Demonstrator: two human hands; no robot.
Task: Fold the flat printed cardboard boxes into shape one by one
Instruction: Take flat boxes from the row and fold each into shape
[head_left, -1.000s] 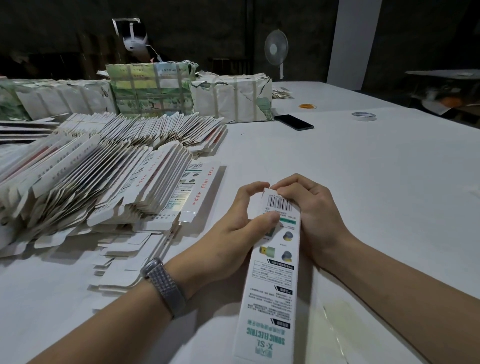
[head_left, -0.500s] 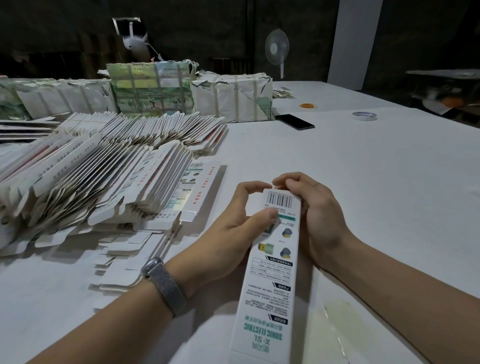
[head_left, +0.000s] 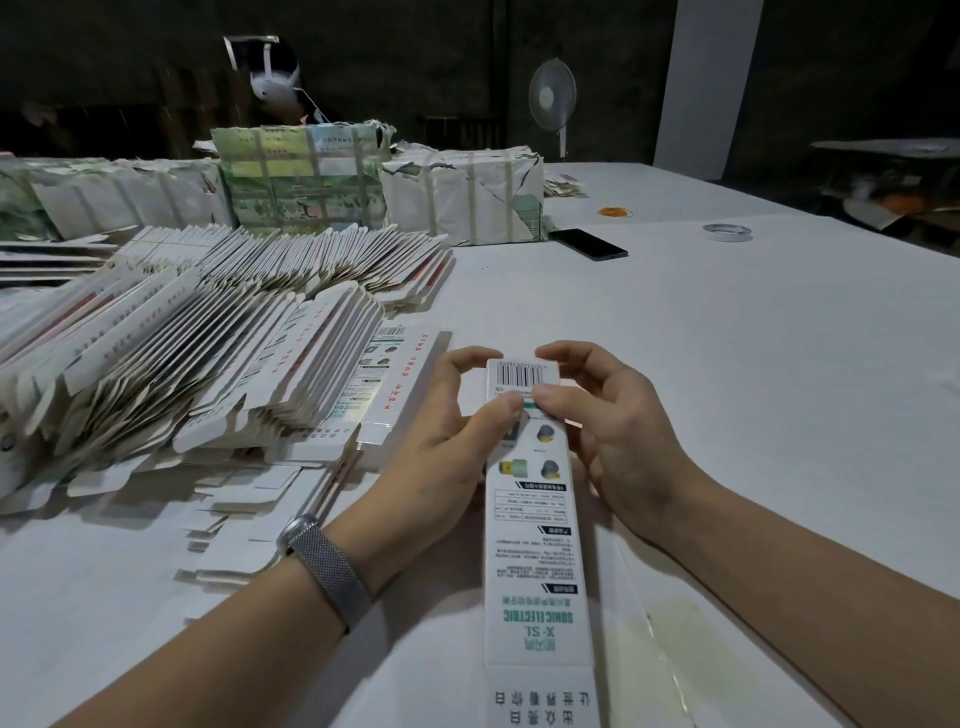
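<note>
At 9 o'clock, fanned rows of flat white printed cardboard boxes (head_left: 218, 353) lying overlapped on the white table (head_left: 727, 364), loose blanks at their near edge. At 11 o'clock, behind the rows, strapped bundles of green-and-white printed stock (head_left: 298, 176), standing upright.

Below centre-left, left hand (head_left: 441, 441) with a grey mesh wristband (head_left: 327, 566); thumb pressed on the printed face just under the barcode, index finger curled over the far end, so pinching the long narrow white box with green lettering (head_left: 535, 545). Said box held at centre, running from 12 to 6 o'clock, barcode end away from the wearer, near end out of view at the bottom edge.

Right of centre, right hand (head_left: 618, 431) gripping the same far end, thumb on the face beside the left thumb, fingers curled round the top and side.

At 1 o'clock, well apart, black phone (head_left: 587, 244); further right, white tape roll (head_left: 727, 232).
</note>
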